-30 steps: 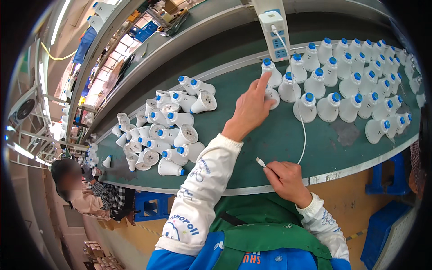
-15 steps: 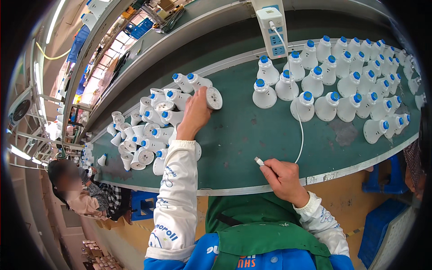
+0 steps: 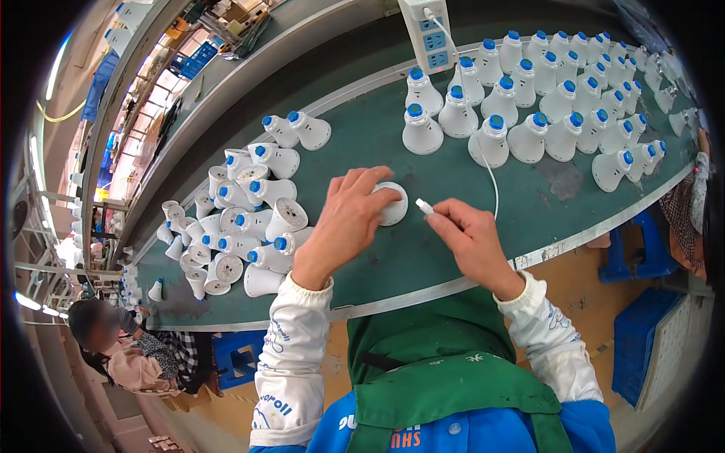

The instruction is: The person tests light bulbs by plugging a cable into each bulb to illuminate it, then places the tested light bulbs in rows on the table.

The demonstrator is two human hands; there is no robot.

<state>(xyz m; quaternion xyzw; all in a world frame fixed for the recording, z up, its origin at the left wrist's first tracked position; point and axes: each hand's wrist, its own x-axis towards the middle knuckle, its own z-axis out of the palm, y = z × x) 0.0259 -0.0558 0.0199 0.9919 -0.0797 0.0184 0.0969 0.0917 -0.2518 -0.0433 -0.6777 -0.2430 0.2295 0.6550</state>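
Observation:
My left hand [image 3: 347,220] is wrapped round a white bulb-shaped unit [image 3: 393,210] above the green worktop. Its wide round end faces right; the hand hides its neck. My right hand [image 3: 474,240] pinches the white plug [image 3: 424,205] of a charging cable, whose tip points at the unit's wide end with a small gap between them. To the left of my left hand lies a jumbled group of the same white units [image 3: 249,245], most with blue caps. On the right stand several rows of them [image 3: 563,142], upright with blue caps on top.
A white power strip [image 3: 427,38] stands at the table's far edge, with the white cable [image 3: 495,181] running from it. Along the near side runs the table's metal edge [image 3: 423,293]. Another person [image 3: 143,351] sits at the far left. Blue stools [image 3: 638,249] stand below.
My left hand has brought a unit from the left-hand group toward my right hand. My right hand has risen slightly with the plug. The whole view has shifted a little.

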